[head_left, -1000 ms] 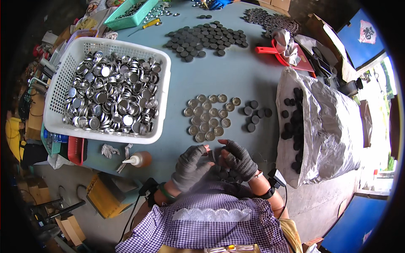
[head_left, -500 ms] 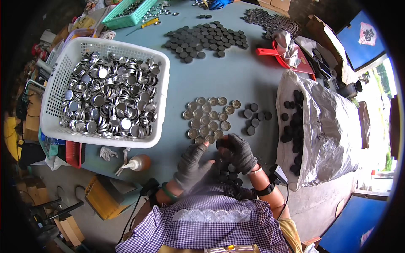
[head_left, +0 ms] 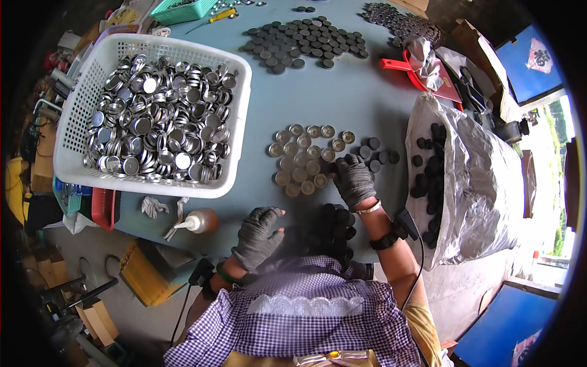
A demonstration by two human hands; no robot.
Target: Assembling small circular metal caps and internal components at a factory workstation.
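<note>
My left hand [head_left: 260,237], in a grey fingerless glove, hovers near the table's front edge; its thumb stands apart from the bent fingers and nothing shows between them. My right hand [head_left: 354,181], gloved alike, reaches forward with its fingers bent together at the right edge of a group of round silvery metal caps [head_left: 302,153]. Whatever its fingertips pinch is hidden. Just right of those fingers lie several loose black discs [head_left: 375,165]. Between my forearms a pile of black discs [head_left: 335,226] sits at the table edge, partly blurred.
A white basket [head_left: 243,122] full of metal caps stands at left, with a squeeze bottle [head_left: 200,220] in front. More dark discs [head_left: 299,43] spread across the far table. At right lie a white sack [head_left: 474,183] holding black discs and a red dustpan [head_left: 449,85].
My hands have parted: the right moved forward to the caps' right edge, the left drew back toward the left. The pile of black discs between them shows more. The whole view has shifted slightly.
</note>
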